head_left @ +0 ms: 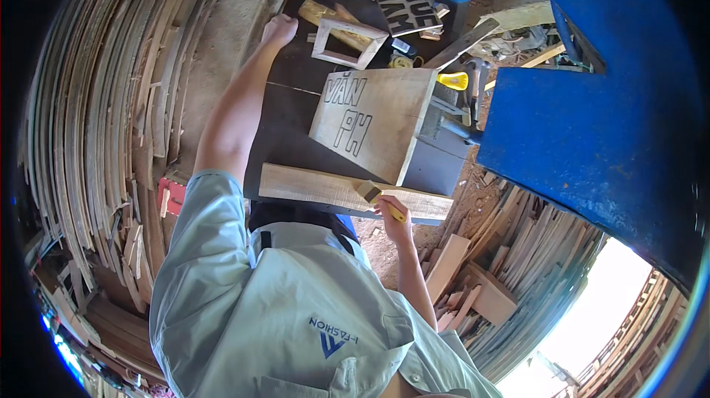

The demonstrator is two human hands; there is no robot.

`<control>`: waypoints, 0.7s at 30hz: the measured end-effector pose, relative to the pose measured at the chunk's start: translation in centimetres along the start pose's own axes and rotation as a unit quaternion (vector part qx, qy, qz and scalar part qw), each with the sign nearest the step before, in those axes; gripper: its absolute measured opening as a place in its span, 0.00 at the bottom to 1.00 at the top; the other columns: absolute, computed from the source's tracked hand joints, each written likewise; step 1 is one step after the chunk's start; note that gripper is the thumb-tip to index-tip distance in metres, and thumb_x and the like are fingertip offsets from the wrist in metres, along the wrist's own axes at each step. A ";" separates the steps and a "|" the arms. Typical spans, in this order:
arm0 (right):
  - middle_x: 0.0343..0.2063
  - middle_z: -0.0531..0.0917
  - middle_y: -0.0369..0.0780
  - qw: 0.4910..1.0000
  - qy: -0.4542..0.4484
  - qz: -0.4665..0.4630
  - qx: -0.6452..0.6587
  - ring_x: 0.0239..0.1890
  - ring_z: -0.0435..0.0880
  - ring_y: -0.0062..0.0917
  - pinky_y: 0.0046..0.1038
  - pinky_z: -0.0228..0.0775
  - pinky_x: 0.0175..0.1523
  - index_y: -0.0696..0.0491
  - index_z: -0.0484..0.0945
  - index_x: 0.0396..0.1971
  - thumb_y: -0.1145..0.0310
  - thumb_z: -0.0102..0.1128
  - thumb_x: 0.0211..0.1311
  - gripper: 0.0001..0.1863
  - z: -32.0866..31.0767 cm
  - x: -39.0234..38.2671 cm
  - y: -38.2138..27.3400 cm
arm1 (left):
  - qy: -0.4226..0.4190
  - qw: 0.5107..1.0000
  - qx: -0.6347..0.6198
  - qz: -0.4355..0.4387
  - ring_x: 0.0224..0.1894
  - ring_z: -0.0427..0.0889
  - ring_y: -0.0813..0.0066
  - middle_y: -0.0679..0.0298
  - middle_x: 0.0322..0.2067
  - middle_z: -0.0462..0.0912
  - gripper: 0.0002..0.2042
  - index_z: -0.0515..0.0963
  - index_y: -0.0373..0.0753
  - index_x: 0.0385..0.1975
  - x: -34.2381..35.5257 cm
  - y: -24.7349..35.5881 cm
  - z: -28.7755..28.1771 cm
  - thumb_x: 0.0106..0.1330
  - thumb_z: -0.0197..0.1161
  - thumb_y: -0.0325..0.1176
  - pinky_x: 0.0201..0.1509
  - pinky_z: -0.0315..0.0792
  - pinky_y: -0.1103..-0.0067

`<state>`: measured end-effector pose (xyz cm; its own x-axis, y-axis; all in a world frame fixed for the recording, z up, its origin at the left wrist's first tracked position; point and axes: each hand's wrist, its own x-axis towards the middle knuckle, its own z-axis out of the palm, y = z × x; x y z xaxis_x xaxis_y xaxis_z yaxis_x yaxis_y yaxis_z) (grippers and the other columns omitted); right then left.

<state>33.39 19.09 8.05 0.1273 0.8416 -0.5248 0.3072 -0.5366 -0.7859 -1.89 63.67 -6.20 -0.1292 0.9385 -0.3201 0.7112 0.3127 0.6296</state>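
My right hand [396, 222] is closed round the yellow handle of a flat paintbrush [367, 191]. The brush's bristle end lies over a long pale wooden plank [310, 185] along the near edge of the dark table [285, 120]. Stretched out to the far left, my left hand [279, 30] is closed at the table's edge; whatever its fingers hold, if anything, is hidden. Between the hands, a wooden board [373, 120] with dark outlined lettering sits on the table. Beyond it lies a small pale wooden frame [350, 41], partly over a yellowish piece of wood [319, 12].
A small board with black letters [405, 7] lies at the back. A yellow-handled tool [452, 81], a tape measure [401, 62] and other tools sit at the table's right. A large blue metal body [569, 124] stands right. Stacked wood strips [92, 102] line the left.
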 end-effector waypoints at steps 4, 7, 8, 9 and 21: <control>0.29 0.84 0.38 1.000 0.013 -0.005 0.008 0.31 0.83 0.18 0.21 0.75 0.38 0.57 0.80 0.42 0.69 0.56 0.69 0.09 -0.4 0.1 0.3 | 0.004 0.986 0.143 -0.084 0.59 0.76 0.55 0.51 0.58 0.75 0.47 0.59 0.34 0.65 -4.4 4.6 1.1 0.56 0.63 0.66 0.61 0.72 0.64; 0.29 0.84 0.38 1.000 0.008 -0.004 0.009 0.31 0.83 0.19 0.21 0.76 0.39 0.57 0.80 0.43 0.69 0.56 0.70 0.09 -0.4 0.2 0.5 | 0.011 0.984 0.164 -0.068 0.58 0.78 0.56 0.50 0.57 0.76 0.45 0.61 0.32 0.63 -5.3 4.9 1.2 0.56 0.66 0.63 0.60 0.73 0.66; 0.28 0.84 0.38 1.000 0.006 -0.001 0.004 0.31 0.83 0.19 0.22 0.76 0.39 0.57 0.80 0.42 0.69 0.56 0.69 0.09 -0.3 0.0 0.2 | 0.012 0.984 0.161 -0.071 0.58 0.78 0.56 0.50 0.57 0.76 0.45 0.61 0.32 0.63 -5.3 4.9 1.1 0.56 0.66 0.63 0.60 0.73 0.66; 0.28 0.84 0.38 1.000 0.003 -0.002 0.001 0.31 0.83 0.19 0.22 0.76 0.39 0.57 0.80 0.42 0.69 0.56 0.69 0.09 -0.4 0.0 0.2 | 0.008 0.984 0.160 -0.077 0.57 0.78 0.57 0.51 0.56 0.77 0.44 0.61 0.32 0.63 -5.2 4.9 1.0 0.56 0.66 0.62 0.59 0.74 0.67; 0.27 0.85 0.39 1.000 0.007 -0.023 -0.015 0.30 0.84 0.19 0.22 0.75 0.38 0.57 0.80 0.41 0.70 0.57 0.69 0.08 -0.7 0.5 0.4 | 0.013 0.987 0.155 -0.048 0.50 0.83 0.55 0.50 0.44 0.84 0.16 0.83 0.36 0.40 -5.6 5.3 0.0 0.62 0.63 0.43 0.52 0.77 0.64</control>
<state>34.24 19.33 7.68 0.1251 0.8661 -0.4840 0.3404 -0.4957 -0.7990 2.58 60.03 -1.06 -0.2199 0.9116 -0.3473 0.8713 0.3436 0.3504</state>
